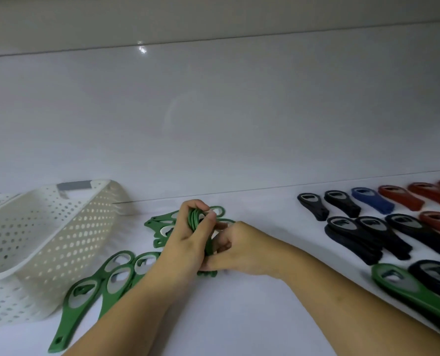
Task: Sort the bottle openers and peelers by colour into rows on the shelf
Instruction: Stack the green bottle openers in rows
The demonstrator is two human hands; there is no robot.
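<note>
Glossy white back wall (213, 119) rises behind a white shelf (239, 319), seen from the head camera; a white perforated basket (46, 240) lies tipped on its side at the left. Near the middle, the left hand (185, 237) curls its fingers round a stack of green openers (196, 219) held on edge just above the shelf; the right hand (242, 250) pinches the lower end of the same stack, so both hands are closed on it. Loose green openers (105, 278) lie fanned on the shelf between the basket and the left forearm, with a few more behind the hands. Well apart to the right, rows are already laid; black openers (362, 232) fill most of them, a blue opener (371, 200) sits between black and red openers (400, 197) in the back row, and one lone green opener (406, 289) lies at the near right among the black. Judging from this, the green ones are being gathered for their own row; the stack is thin, slick plastic squared up edge-on, so a slack pinch could let pieces slide out and scatter; a forearm sweeping low could also knock the fanned pieces askew, or off the front edge; and the lone green piece on the right may get overlooked. No peelers can be made out.
</note>
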